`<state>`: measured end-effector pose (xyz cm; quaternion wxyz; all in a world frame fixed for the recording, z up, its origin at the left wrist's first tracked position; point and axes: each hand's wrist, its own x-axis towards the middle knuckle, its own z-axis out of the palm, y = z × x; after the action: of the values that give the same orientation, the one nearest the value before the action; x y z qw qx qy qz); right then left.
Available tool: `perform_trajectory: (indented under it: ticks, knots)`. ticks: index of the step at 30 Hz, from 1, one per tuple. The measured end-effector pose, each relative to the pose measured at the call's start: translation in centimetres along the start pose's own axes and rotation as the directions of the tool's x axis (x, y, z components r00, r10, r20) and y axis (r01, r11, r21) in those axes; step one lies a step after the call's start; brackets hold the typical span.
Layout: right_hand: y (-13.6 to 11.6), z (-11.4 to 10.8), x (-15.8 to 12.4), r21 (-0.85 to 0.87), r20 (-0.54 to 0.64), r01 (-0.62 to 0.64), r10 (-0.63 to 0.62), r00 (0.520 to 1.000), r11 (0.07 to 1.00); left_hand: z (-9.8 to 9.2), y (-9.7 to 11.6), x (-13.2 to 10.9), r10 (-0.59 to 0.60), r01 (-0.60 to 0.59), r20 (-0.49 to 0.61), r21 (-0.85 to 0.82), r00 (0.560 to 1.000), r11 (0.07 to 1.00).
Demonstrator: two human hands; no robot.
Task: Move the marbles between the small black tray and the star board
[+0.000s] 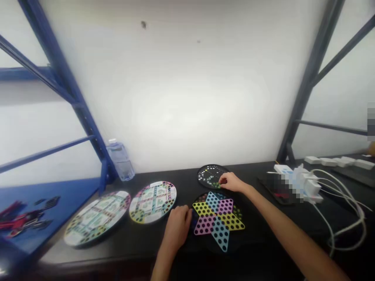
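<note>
A star-shaped Chinese checkers board (216,218) in yellow, pink and blue, full of round holes, lies over a dark round base at the table's front. Behind it sits a black round tray (205,181) with small white and green pieces on it. My right hand (232,182) reaches over the tray's right side, fingers pinched down beside the green pieces (216,184); what is between the fingertips is too small to make out. My left hand (178,224) rests with curled fingers just left of the star board, close to its edge. Its fingertips are hidden.
Two round printed game boards (152,202) (98,218) lie to the left on the black table (131,246). A clear plastic bottle (121,160) stands behind them. At right are a white power strip (293,177) and looping cables (361,218). Blue rack posts (73,97) rise at left.
</note>
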<state>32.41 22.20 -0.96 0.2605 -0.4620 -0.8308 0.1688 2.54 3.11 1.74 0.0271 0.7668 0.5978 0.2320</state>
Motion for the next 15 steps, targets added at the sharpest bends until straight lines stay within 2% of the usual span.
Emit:
perform_trajectory:
  ticks: [10,13,15]
  knots:
    - [-0.43,-0.19,-0.19,0.014,-0.014,-0.023,0.023,1.0,1.0,0.05,-0.11,-0.03,0.002,-0.002,-0.015,-0.002,1.0,1.0]
    - [-0.4,-0.25,-0.31,0.037,-0.053,-0.04,0.042,0.998,0.998,0.04,-0.14,-0.01,0.001,-0.001,-0.014,-0.003,1.0,1.0]
    - [-0.27,-0.25,-0.39,0.113,-0.11,-0.071,0.083,0.99,0.991,0.08,-0.17,-0.01,-0.002,0.002,-0.016,-0.001,1.0,1.0]
